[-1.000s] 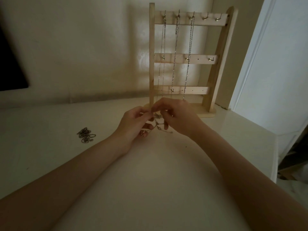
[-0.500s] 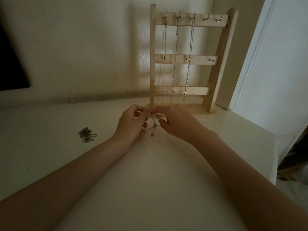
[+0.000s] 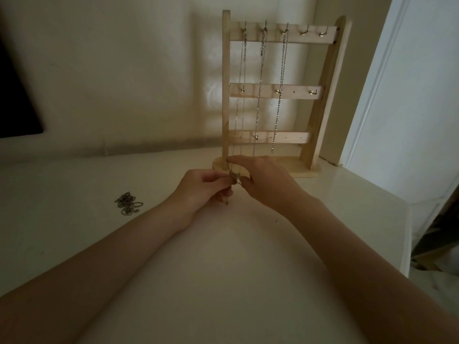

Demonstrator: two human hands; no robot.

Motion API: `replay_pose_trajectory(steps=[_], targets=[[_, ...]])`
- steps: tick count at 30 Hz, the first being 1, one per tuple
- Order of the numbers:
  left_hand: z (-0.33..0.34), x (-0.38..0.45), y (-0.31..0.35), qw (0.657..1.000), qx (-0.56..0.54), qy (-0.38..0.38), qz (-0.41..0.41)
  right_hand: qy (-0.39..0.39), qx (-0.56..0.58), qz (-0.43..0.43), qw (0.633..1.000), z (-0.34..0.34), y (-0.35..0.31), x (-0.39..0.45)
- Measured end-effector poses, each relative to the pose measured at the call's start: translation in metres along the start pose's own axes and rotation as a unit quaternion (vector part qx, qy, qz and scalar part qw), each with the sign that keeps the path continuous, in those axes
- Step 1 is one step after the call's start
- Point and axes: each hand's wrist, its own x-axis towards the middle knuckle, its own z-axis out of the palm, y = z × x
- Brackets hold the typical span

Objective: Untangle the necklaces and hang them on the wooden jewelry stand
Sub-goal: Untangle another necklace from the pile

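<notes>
Dim room, head view looking down over both forearms onto a pale desk point(image 3: 223, 281).

Wooden jewelry stand point(image 3: 225, 95) sits upright at the back of the desk, near the wall, w/ three cross bars carrying small hooks. Top bar: three chains already hung on the first three hooks from the left. Thin chain point(image 3: 242, 100) on the leftmost hook drops as a double strand down to the hands. Middle chain point(image 3: 259, 95) runs down behind the right hand. Twisted chain point(image 3: 280, 95) hangs free, its end just below the lowest bar. The two right-hand top hooks point(image 3: 313, 32) are bare.

Left hand point(image 3: 201, 192): grip is clenched round a small knot of necklace point(image 3: 234, 178), thumb and forefinger pinching it, other fingers curled under. Right hand point(image 3: 268, 182): forefinger and thumb pinch the same chain, forefinger tip up by the stand's base, thumb tip just beside the knot. Both hands are just in front of the stand's base, fingertips nearly meeting at the tangle. A short bit of chain dangles below the left hand's fingers; can't tell if it touches the desk.

Tangled pile of necklaces point(image 3: 128, 203) lies on the desk well to the left of the hands, apart from everything else.

Dark panel point(image 3: 15, 95) at far left on the wall; white door frame point(image 3: 372, 95) to the right of the stand.
</notes>
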Motion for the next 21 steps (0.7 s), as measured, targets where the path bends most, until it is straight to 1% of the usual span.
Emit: replay_pose_trajectory(steps=[5, 8, 11, 14, 16, 17, 18, 19, 20, 21], targets=[[0.001, -0.002, -0.001, 1.000, -0.008, 0.015, 0.018, 0.025, 0.043, 0.003, 0.999, 0.000, 0.004, 0.001], [0.004, -0.001, 0.001, 0.999, -0.014, 0.039, 0.009, 0.018, 0.041, 0.007, 0.999, 0.002, 0.007, 0.001], [0.006, 0.000, 0.002, 0.999, -0.023, 0.049, -0.001, 0.019, 0.047, 0.048, 0.998, 0.004, 0.011, 0.000], [0.005, 0.000, 0.002, 0.998, -0.036, 0.048, -0.002, 0.054, 0.066, 0.086, 0.993, 0.005, 0.012, 0.002], [0.005, 0.000, 0.002, 0.998, -0.041, 0.049, -0.004, 0.073, 0.095, 0.098, 0.988, 0.004, 0.009, 0.003], [0.005, 0.000, 0.002, 0.998, -0.042, 0.050, -0.006, 0.082, 0.133, 0.112, 0.981, 0.003, 0.008, 0.004], [0.005, 0.001, 0.001, 0.998, -0.043, 0.051, -0.006, 0.084, 0.199, 0.140, 0.966, 0.002, 0.007, 0.004], [0.005, 0.001, 0.001, 0.998, -0.042, 0.051, -0.006, 0.079, 0.296, 0.172, 0.936, 0.001, 0.005, 0.004], [0.005, 0.002, 0.000, 0.998, -0.039, 0.051, -0.005, 0.069, 0.407, 0.198, 0.889, -0.001, 0.003, 0.003], [0.005, 0.002, 0.000, 0.998, -0.036, 0.049, -0.003, 0.057, 0.511, 0.210, 0.831, -0.004, 0.001, 0.003]])
